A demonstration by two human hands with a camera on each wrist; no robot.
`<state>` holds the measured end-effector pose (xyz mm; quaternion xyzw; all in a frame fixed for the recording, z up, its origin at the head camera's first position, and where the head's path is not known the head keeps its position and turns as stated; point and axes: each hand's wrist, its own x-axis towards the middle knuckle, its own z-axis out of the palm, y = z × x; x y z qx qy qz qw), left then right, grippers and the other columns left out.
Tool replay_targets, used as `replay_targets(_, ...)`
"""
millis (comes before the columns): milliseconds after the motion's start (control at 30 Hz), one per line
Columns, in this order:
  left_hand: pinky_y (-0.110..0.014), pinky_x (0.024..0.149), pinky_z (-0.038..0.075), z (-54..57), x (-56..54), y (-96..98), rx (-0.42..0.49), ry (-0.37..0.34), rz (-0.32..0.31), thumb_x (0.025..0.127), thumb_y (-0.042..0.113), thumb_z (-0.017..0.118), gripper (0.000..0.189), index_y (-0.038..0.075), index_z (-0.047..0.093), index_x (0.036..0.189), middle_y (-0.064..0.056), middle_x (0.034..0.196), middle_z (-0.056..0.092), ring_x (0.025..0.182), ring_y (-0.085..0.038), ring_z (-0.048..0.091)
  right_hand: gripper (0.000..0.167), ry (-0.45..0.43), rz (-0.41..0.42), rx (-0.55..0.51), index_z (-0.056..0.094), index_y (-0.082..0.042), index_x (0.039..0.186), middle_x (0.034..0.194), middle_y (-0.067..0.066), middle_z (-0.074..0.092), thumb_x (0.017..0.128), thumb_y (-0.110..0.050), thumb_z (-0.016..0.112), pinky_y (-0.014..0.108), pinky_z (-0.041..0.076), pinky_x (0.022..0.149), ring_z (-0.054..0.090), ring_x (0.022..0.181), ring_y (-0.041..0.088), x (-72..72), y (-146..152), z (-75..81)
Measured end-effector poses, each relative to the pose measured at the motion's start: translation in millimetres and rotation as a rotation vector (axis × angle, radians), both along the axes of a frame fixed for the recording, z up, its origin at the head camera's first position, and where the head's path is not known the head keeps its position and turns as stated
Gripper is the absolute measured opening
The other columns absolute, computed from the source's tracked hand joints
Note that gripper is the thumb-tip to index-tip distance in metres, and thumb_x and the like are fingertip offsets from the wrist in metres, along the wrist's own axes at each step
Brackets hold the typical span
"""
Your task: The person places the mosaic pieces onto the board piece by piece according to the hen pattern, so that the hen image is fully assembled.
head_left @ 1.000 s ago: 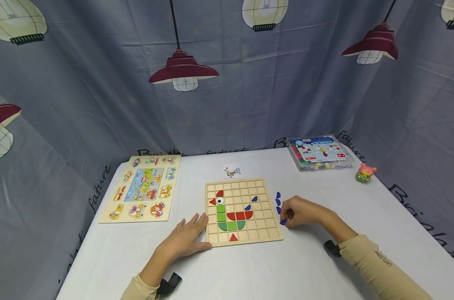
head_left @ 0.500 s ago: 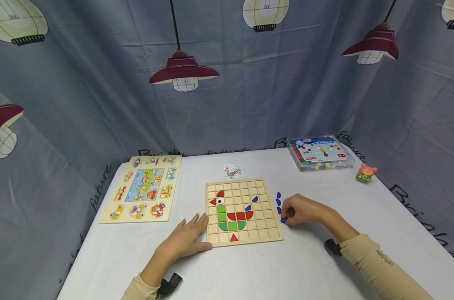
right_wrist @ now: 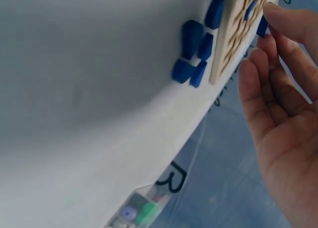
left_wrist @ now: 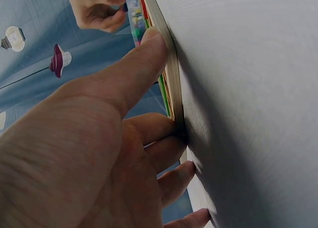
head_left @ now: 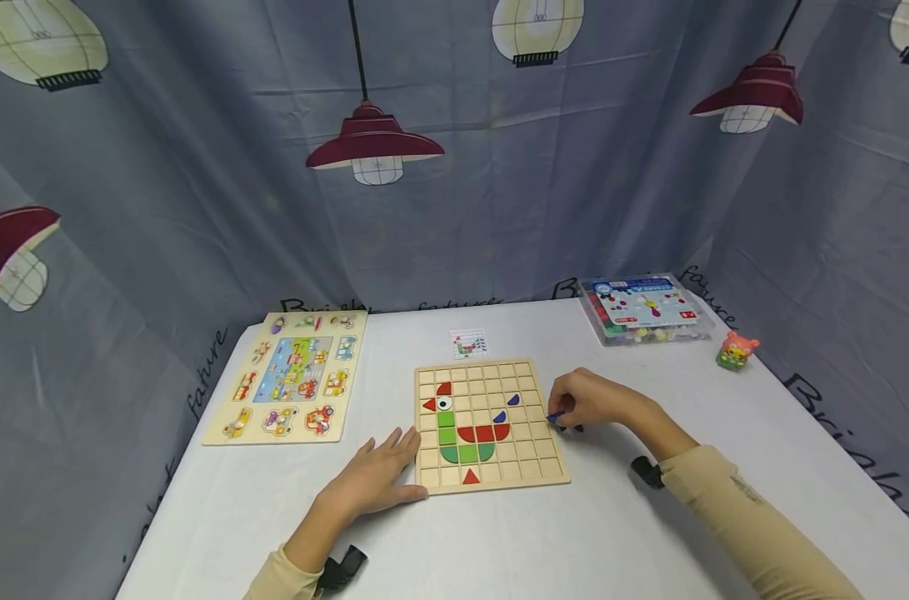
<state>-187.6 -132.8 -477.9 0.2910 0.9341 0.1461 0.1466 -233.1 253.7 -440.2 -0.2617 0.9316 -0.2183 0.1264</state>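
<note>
A wooden grid board (head_left: 525, 467) lies flat on the white table. On it, red, green and white-eyed pieces form a bird-like figure, and two blue pieces (head_left: 501, 417) sit in cells to its right. My left hand (head_left: 375, 475) rests at the board's left side, fingers spread; its thumb (left_wrist: 151, 44) touches the board's edge. With thumb and forefinger my right hand (head_left: 592, 400) pinches a blue puzzle piece (right_wrist: 262, 26), raised by the board's right edge. Several loose blue pieces (right_wrist: 192, 38) lie beside the board, mostly hidden by that hand in the head view.
Behind the board lies a small picture card (head_left: 468, 343). A wooden vehicle puzzle (head_left: 352, 379) is at the left. At the back right stand a clear box (head_left: 645, 310) of coloured parts and a small pink-and-green figurine (head_left: 735, 350). A grey curtain (head_left: 454, 233) surrounds the table.
My right hand has lifted a blue piece from the table and moved it up and left to the board's right edge. The left hand stays at the board; the head view has shifted slightly.
</note>
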Motion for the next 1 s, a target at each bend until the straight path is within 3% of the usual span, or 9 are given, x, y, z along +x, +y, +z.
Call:
replay_targets(467,-0.061,0.117,0.024,-0.5,0.2,-0.5,-0.011,0.005,-0.007,0.086,0.054,0.065,0.086,0.005,0.036,0.15,-0.011,0.157,0.035,0.147,-0.034,0.03,0.009,-0.023,0.017,0.01,0.072,-0.013,0.08,0.076,-0.006,0.063,0.076,-0.007,0.077,0.019,0.046,0.057,0.05,0.065,0.005,-23.1,-28.6,0.8)
replay_targets(1000,-0.061,0.117,0.024,-2.1,0.2,-1.1,-0.008,0.011,-0.008,0.087,0.054,0.064,0.085,0.005,0.035,0.15,-0.01,0.157,0.035,0.147,-0.033,0.029,0.009,-0.099,0.01,0.131,0.073,-0.013,0.078,0.078,-0.005,0.065,0.076,-0.009,0.08,0.019,0.046,0.06,0.052,0.067,0.007,-30.8,-57.7,-3.7)
